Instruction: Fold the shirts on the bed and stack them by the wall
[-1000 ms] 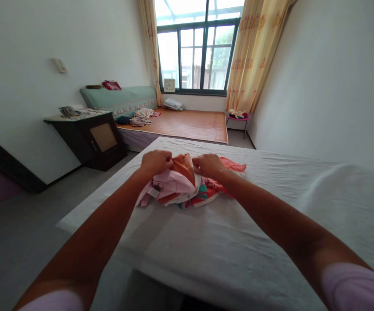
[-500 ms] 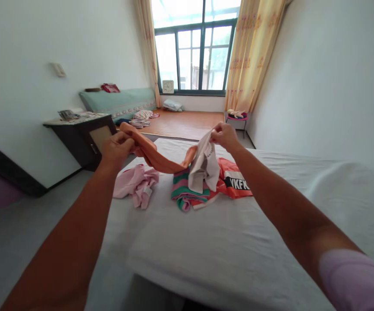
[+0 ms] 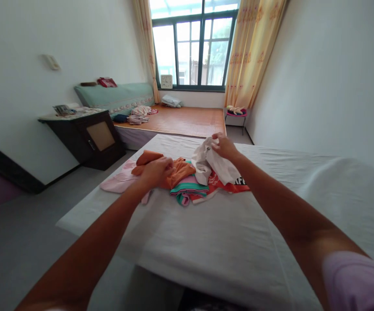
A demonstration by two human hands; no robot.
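My right hand pinches the upper edge of a white garment with dark print. Its lower part hangs onto the pile on the bed. My left hand is over an orange garment, fingers loosely curled and apart from the white cloth. The orange fabric lies crumpled on both sides of that hand. Beneath it is a green and pink striped garment. A red garment with lettering lies to the right, partly under the white one. At the left, a pink garment is partly covered by my left forearm.
A white sheet covers the bed. Beyond it stands a wooden-topped bed with clothes and a pale green headboard. A dark cabinet is at the left, and a small stool stands near the curtain.
The orange garment has dropped from my raised left hand onto the pile and the pink garment. My left hand moved right and down. My right hand lowered slightly, still gripping the white garment.
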